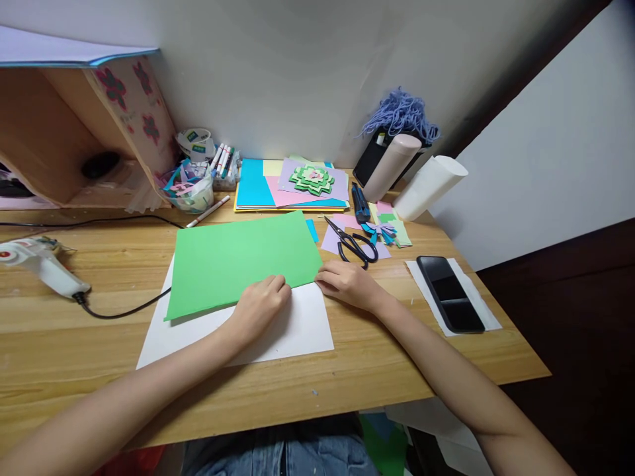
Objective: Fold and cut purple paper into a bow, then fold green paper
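A green sheet of paper (238, 258) lies on top of a white sheet (297, 324) on the wooden table, its near edge slanting up to the right. My left hand (262, 304) is closed at the middle of that near edge, fingers curled on the green paper. At the sheet's lower right corner, my right hand (347, 283) pinches the green paper between thumb and fingers. Black-handled scissors (353, 244) lie just beyond my right hand, on purple paper scraps.
A glue gun (47, 264) with its cord lies left. Behind are a cup of scraps (191, 192), markers (223, 162), coloured papers (253, 185) with a layered green flower (311, 179), and a blue cutter (360, 203). A phone (449, 294) rests on tissue at right.
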Available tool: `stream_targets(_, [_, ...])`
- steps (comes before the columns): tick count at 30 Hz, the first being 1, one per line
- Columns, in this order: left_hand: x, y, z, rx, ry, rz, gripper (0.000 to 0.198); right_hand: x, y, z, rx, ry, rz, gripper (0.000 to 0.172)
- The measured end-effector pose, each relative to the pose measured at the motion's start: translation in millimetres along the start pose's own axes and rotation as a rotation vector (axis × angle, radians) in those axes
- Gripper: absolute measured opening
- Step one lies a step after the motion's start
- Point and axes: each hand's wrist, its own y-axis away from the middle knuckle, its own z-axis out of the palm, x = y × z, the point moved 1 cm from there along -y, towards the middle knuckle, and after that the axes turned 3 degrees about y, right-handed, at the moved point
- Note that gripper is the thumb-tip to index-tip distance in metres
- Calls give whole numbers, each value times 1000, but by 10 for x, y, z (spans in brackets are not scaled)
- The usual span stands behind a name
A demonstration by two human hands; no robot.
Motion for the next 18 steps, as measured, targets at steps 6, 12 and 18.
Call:
stream_targets(6, [-22,-44,86,73,-33,18,23,-14,-11,26,-14,-121,168,13])
stream_targets(12, [-26,-90,102,169,30,-25,26,5,-26,-38,-85,-349,389,9])
stream_targets(18, [-49,-91,74,163,277,-166,26,63,-9,30,-75,-500,569,9])
